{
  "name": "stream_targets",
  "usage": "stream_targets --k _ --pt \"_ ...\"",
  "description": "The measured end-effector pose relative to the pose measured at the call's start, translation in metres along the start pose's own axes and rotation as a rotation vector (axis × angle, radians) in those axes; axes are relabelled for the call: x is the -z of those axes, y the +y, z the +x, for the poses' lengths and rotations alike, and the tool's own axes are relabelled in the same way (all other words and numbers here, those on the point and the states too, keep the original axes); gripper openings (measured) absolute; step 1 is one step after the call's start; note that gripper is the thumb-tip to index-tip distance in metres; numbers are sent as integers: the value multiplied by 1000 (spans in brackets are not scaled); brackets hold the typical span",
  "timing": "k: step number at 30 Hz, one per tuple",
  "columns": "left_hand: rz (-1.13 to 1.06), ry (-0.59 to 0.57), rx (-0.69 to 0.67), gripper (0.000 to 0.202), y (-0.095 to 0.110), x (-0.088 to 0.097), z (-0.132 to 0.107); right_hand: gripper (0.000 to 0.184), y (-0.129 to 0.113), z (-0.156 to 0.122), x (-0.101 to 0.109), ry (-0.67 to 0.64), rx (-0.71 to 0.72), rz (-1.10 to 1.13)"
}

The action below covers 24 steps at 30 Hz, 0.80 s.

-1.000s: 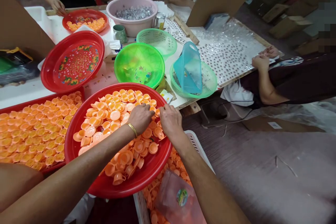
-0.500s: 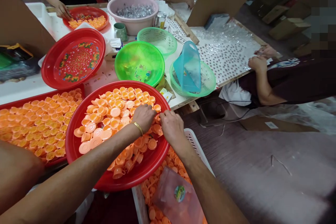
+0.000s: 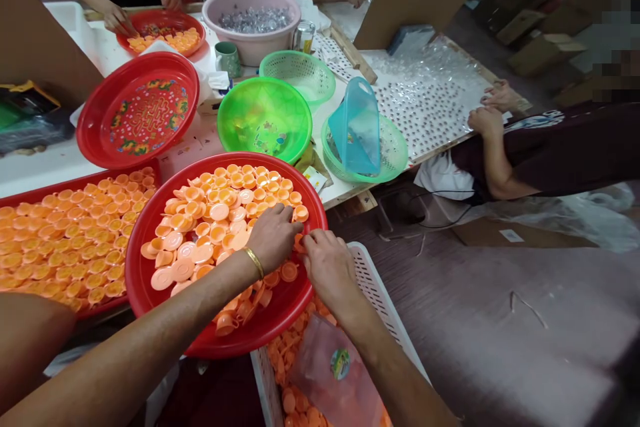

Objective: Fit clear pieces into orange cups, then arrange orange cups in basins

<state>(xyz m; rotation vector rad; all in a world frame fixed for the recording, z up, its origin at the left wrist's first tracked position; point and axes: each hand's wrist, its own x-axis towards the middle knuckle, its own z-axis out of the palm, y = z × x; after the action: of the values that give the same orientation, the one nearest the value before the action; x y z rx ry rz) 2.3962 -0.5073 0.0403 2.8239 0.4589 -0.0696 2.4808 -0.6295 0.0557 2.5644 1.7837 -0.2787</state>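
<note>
A round red tray (image 3: 320, 207) is heaped with small orange toy cups (image 3: 219, 235) and flat orange discs like saucers (image 3: 183, 269). Over its right side, my left hand (image 3: 275, 237), with a gold bracelet at the wrist, has its fingers closed. My right hand (image 3: 330, 267) meets it at the tray's right rim, fingers pinched. Orange shows between the two sets of fingertips, apparently a toy cup mostly covered by them. Below the right forearm, a white basket (image 3: 373, 280) contains more orange pieces and a clear plastic bag (image 3: 333, 370) with a round label.
Left, a red rectangular tray (image 3: 107, 307) holds rows of orange cups. Beyond are an empty red tray (image 3: 140, 113), green bowl (image 3: 265, 120), blue scoop (image 3: 355, 127) in a green basket (image 3: 395, 153), and pink tub (image 3: 250, 43). Co-workers' hands (image 3: 487, 117) are across the table and at right.
My hands have shifted slightly down and left in the picture, staying together at the tray's right side. Across the table, a co-worker's hand has left the red bottle and moved to the tray.
</note>
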Motion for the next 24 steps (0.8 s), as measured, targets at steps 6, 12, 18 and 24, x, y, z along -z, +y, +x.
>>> stream_targets --k 6,12,18,24 --pt "39 -28 -129 16 -5 -11 8 5 -8 -22 -20 190 -54 -1" --pt "77 45 -69 22 -6 -22 24 14 -7 -13 -30 347 -99 -8" --pt "-61 151 56 18 -16 -14 10 10 -2 -9 -39 450 -159 104" --pt "-136 218 162 19 -33 -7 -24 11 -5 -26 -38 459 -86 109"
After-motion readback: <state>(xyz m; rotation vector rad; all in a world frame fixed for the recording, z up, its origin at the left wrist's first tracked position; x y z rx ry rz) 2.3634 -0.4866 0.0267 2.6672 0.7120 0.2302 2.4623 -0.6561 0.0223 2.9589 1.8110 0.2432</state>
